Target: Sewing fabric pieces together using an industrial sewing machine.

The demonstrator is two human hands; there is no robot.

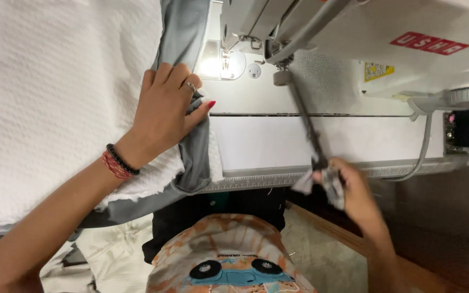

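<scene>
Left hand [164,111] presses flat on grey fabric [183,32]; blurred right hand [348,190] grips a scrap [304,183].

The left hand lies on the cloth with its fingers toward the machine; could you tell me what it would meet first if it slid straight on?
Probably the lit needle area of the sewing machine: the left hand on the grey cloth points there, though depth is unclear.

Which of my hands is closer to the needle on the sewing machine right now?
Left. The left hand presses grey fabric just beside the needle; the right hand is off the table's front edge, holding scissors.
</scene>
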